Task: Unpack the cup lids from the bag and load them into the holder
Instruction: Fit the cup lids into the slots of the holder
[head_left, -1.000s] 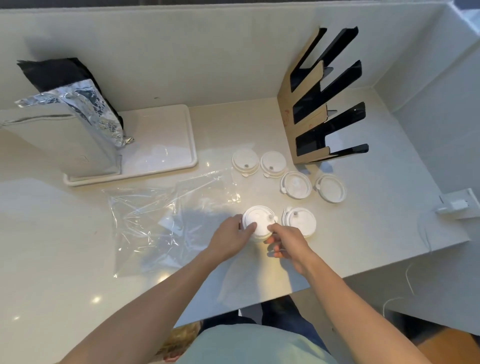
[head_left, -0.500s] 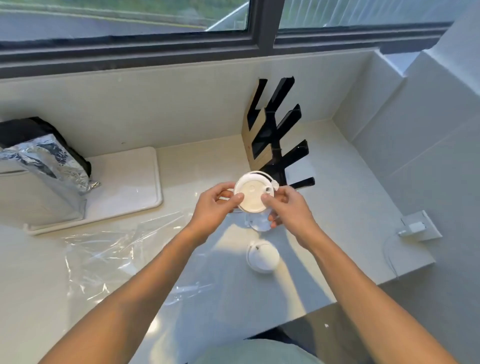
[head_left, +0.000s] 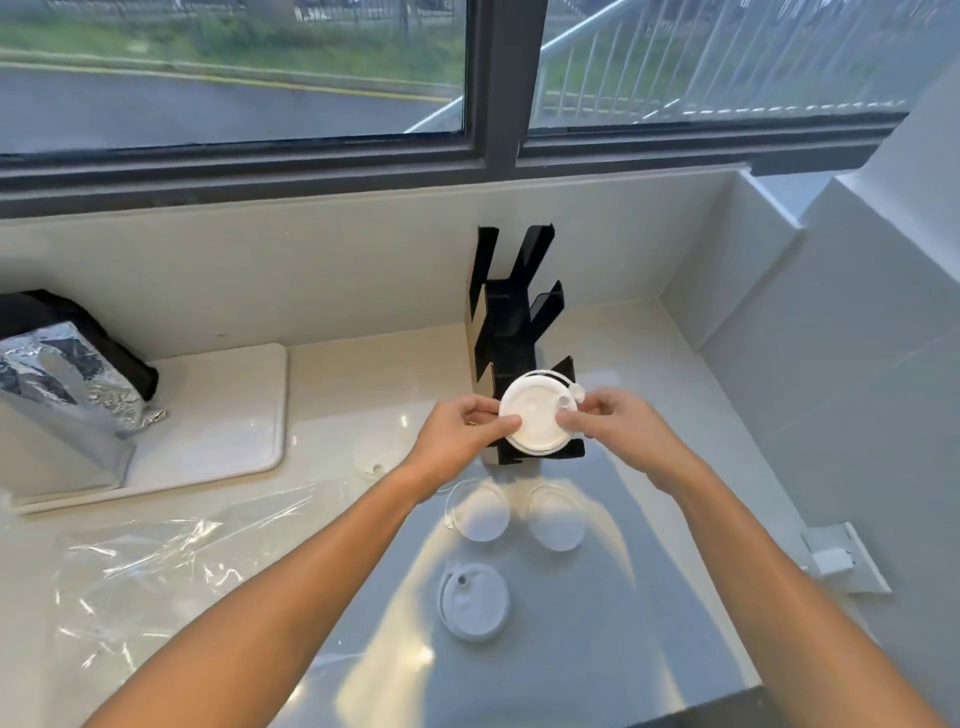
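Both hands up in front of the holder, clamped on one white lid stack (head_left: 537, 413): left hand (head_left: 457, 439) pinches its left rim w/ thumb + fingers, right hand (head_left: 610, 426) pinches the right rim by the sip tab. Looks like more than one lid nested, can't tell how many. Stack is off the counter, face toward camera, just in front of the black holder (head_left: 511, 317), lower slots; not seated yet. Below on the counter (head_left: 649, 597): two lids side by side (head_left: 480, 512) (head_left: 556, 517), one more nearer (head_left: 472, 600), another faint one left (head_left: 376, 457). Clear bag (head_left: 171, 561) flat at left, emptied as far as I can see. Risks: rim-only pinch, so nested lids could split and drop; tab could snag a slot edge; pushing in at an angle could shove the light holder back or tip it. Prob needs squaring to the slot first.
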